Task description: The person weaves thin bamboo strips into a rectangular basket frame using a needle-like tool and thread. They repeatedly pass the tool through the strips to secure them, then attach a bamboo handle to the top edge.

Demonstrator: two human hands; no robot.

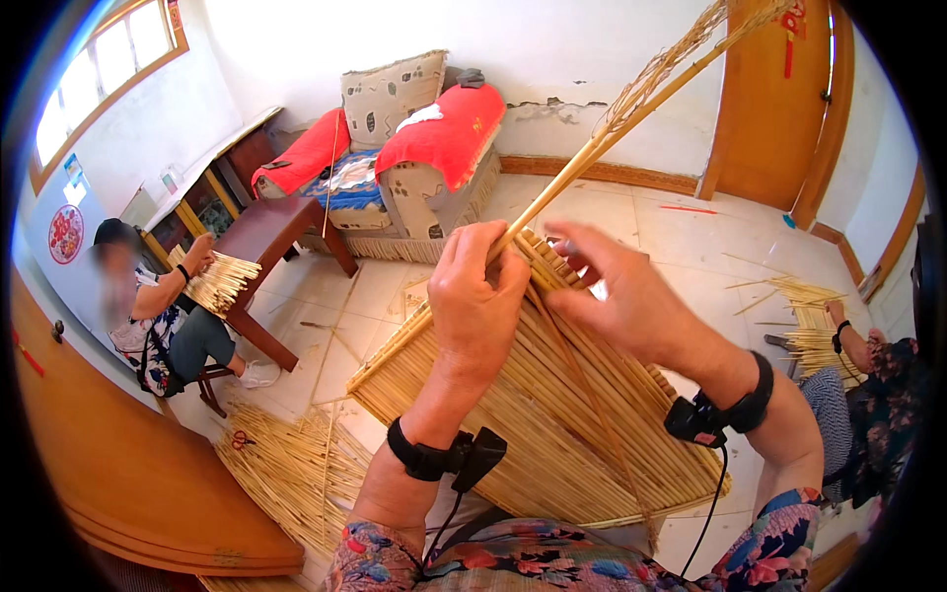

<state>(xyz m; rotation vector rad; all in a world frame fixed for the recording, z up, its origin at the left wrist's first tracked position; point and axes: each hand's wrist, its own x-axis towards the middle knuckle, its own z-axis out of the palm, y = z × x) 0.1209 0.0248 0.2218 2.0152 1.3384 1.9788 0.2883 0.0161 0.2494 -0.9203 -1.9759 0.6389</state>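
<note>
Across my lap leans a panel of pale reed-like plant stalks (533,434), laid side by side and bound along its edge. My left hand (478,291) is closed at its upper corner, gripping long stalks (564,180) that rise to the upper right and end in feathery tops. Beside it, my right hand (626,291) is curved over the bound edge, thumb and fingers apart, slightly blurred. Its fingertips are near the edge; I see nothing held in them. A thin brown strip (582,380) runs from the corner down across the panel.
Loose stalks (296,464) and red-handled scissors (240,440) lie on the floor at left. A seated person (163,321) holds a stalk bundle by a dark red table (276,237); another person (883,395) works at right. An armchair (424,197) with red covers stands behind.
</note>
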